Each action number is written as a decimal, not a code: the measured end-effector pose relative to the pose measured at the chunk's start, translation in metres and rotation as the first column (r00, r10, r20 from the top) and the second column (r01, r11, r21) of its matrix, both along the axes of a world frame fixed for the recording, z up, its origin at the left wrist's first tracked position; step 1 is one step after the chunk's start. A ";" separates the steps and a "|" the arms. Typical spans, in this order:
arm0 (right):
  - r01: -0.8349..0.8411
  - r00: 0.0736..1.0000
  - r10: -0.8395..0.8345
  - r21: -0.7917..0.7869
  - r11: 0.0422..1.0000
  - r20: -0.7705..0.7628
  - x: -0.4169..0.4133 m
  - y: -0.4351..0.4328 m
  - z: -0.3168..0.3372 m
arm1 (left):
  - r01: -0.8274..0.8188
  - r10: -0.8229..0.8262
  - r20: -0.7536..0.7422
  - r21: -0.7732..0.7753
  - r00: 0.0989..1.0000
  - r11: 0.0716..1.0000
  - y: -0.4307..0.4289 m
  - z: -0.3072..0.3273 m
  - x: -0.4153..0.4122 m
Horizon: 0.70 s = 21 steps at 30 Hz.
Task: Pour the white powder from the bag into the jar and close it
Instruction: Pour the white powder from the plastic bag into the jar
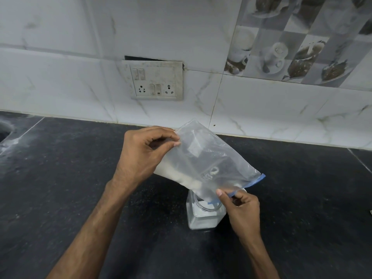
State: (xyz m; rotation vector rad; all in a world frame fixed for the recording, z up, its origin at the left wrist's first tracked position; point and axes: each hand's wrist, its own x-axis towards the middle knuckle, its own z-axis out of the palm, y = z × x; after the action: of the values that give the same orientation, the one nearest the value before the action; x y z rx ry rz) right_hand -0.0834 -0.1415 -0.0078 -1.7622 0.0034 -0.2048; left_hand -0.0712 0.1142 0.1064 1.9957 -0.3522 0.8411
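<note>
A clear zip bag [209, 158] with a blue seal strip hangs tilted over an open square clear jar [203, 215] on the dark counter. White powder [181, 178] lies along the bag's lower side and reaches down to the jar's mouth. My left hand [145, 154] pinches the bag's upper closed corner. My right hand [239, 204] pinches the blue zip edge at the bag's mouth, right above the jar. The jar holds some white powder at its bottom. No lid is in view.
The black stone counter [80, 178] runs wide on both sides of the jar. A white marble-tiled wall with a switch and socket plate [154, 80] stands behind. A dusty sink edge [6, 133] shows at the far left.
</note>
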 end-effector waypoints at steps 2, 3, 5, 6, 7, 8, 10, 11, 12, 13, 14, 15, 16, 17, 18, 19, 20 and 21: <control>-0.011 1.000 0.011 -0.016 1.000 0.008 -0.001 0.000 -0.002 | -0.007 0.007 -0.006 -0.018 1.000 1.000 -0.001 0.000 -0.001; 0.002 1.000 -0.002 -0.003 1.000 0.006 -0.001 0.000 -0.001 | -0.010 0.009 -0.008 -0.023 1.000 1.000 0.000 -0.001 -0.001; 0.007 1.000 -0.007 0.005 1.000 0.007 -0.001 0.001 0.001 | -0.013 0.013 -0.014 -0.010 1.000 1.000 0.000 -0.001 -0.001; -0.003 1.000 0.003 -0.002 1.000 0.009 -0.001 0.000 0.001 | -0.013 0.013 -0.015 0.002 1.000 1.000 0.001 -0.001 -0.001; -0.002 1.000 0.002 0.004 1.000 0.007 -0.001 -0.001 0.001 | -0.010 0.010 -0.011 0.014 1.000 1.000 0.002 -0.001 0.000; 0.004 1.000 -0.005 0.029 1.000 0.001 0.000 -0.002 0.001 | -0.005 0.005 -0.003 0.028 1.000 1.000 0.003 -0.001 0.001; 0.009 1.000 -0.009 0.045 0.999 -0.007 0.001 -0.003 0.001 | 0.008 -0.008 0.005 0.068 1.000 0.998 0.004 -0.001 0.001; -0.002 1.000 0.002 0.028 1.000 -0.004 0.001 -0.003 0.002 | 0.016 -0.016 0.001 0.086 1.000 0.996 0.003 -0.001 0.002; -0.007 1.000 0.007 0.014 1.000 -0.001 0.001 -0.002 0.002 | 0.025 -0.025 -0.007 0.097 1.000 0.995 0.003 -0.001 0.001; -0.004 1.000 0.004 0.013 1.000 0.003 0.000 -0.001 0.002 | 0.031 -0.030 -0.016 0.105 0.999 0.994 0.003 -0.001 0.001; 0.007 1.000 -0.007 0.028 1.000 0.002 0.000 0.000 0.002 | 0.032 -0.030 -0.022 0.118 0.999 0.992 0.003 -0.001 0.001; 0.016 1.000 -0.016 0.042 0.999 -0.002 -0.001 0.000 0.002 | 0.033 -0.029 -0.031 0.138 0.999 0.990 0.003 0.000 -0.001; 0.017 1.000 -0.017 0.038 0.999 -0.009 -0.001 0.000 0.003 | 0.045 -0.038 -0.049 0.155 0.998 0.987 0.004 0.001 -0.003; 0.010 1.000 -0.010 0.025 1.000 -0.013 -0.001 -0.001 0.002 | 0.071 -0.060 -0.076 0.161 0.995 0.984 0.005 0.001 -0.005; 0.004 1.000 -0.003 0.017 1.000 -0.015 -0.001 -0.001 0.001 | 0.104 -0.088 -0.109 0.155 0.990 0.982 0.006 0.002 -0.007; 0.005 1.000 -0.005 0.023 1.000 -0.016 -0.002 -0.001 0.000 | 0.134 -0.113 -0.143 0.148 0.983 0.980 0.007 0.002 -0.008; 0.015 1.000 -0.015 0.033 0.999 -0.014 -0.002 -0.001 0.001 | 0.154 -0.128 -0.173 0.149 0.977 0.977 0.008 0.002 -0.010; 0.025 1.000 -0.025 0.044 0.999 -0.012 -0.003 0.000 0.004 | 0.166 -0.133 -0.201 0.158 0.971 0.973 0.010 0.003 -0.011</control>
State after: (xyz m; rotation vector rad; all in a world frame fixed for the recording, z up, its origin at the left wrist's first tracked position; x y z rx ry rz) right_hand -0.0860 -0.1413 -0.0037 -1.7196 0.0382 -0.2112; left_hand -0.0821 0.1241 0.1090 2.1598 -0.4734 0.5358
